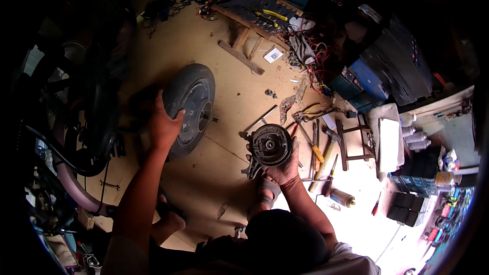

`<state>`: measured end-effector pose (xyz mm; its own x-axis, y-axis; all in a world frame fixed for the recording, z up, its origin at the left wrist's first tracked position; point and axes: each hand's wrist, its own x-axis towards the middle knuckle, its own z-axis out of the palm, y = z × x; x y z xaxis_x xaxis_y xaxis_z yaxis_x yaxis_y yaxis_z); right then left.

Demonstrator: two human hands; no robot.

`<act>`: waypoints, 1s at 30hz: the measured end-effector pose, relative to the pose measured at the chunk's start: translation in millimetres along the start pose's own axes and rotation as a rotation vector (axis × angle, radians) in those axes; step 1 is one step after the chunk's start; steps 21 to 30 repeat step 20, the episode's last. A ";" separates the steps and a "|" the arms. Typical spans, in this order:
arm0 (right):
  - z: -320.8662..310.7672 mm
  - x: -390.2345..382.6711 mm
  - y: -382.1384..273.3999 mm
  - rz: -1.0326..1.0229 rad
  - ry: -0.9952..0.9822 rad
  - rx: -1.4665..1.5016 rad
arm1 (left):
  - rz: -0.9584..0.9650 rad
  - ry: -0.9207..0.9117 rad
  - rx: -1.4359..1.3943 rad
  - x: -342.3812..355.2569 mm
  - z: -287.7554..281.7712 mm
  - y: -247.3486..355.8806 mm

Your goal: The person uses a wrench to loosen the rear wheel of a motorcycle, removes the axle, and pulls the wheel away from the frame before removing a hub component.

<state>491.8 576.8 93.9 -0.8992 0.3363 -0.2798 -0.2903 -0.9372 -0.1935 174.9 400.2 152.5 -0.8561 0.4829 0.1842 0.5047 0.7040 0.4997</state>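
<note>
A small black-tyred wheel [192, 103] stands upright on the floor, left of centre, leaning slightly. My left hand [166, 126] grips its near left side, with the thumb on the wheel's face and the other fingers hidden behind the tyre. A short axle end sticks out of the hub. My right hand [285, 169] holds up a round dark drum brake plate [270, 145], its inner side facing up and a metal arm pointing to the lower left. Wheel and brake plate are apart.
Hammers [330, 147], pliers [311, 110] and screwdrivers lie right of the brake plate, near a spray can [342, 197]. Farther off stands a low wooden stool [249, 10] with yellow-handled pliers on it. Tangled wires [321, 53] lie beside it. A two-wheeler [76, 137] fills the left.
</note>
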 end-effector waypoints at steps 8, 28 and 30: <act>-42.6 -111.5 -14.0 -0.145 0.285 -0.192 | 0.108 0.074 0.016 -30.0 3.0 -56.8; -143.7 -400.6 9.6 0.140 0.582 -0.459 | 0.267 -0.019 -0.295 -32.4 39.2 -118.8; -143.7 -400.6 9.6 0.140 0.582 -0.459 | 0.267 -0.019 -0.295 -32.4 39.2 -118.8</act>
